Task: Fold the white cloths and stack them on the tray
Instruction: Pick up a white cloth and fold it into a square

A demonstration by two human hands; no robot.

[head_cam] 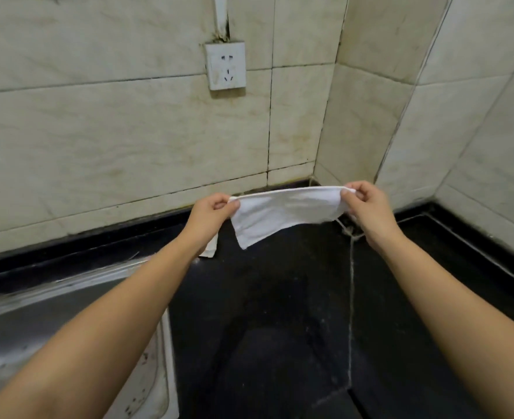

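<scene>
A white cloth hangs stretched in the air over the black counter, near the far corner. My left hand pinches its left top corner and my right hand pinches its right top corner. The cloth looks doubled over, with its lower left corner drooping lowest. A bit of another white cloth shows on the counter behind my left wrist, mostly hidden. A metal tray lies at the left, under my left forearm.
The black counter runs to tiled walls at the back and right, with a pale seam across it. A wall socket is above. The tray's white-edged rim borders the counter's left side.
</scene>
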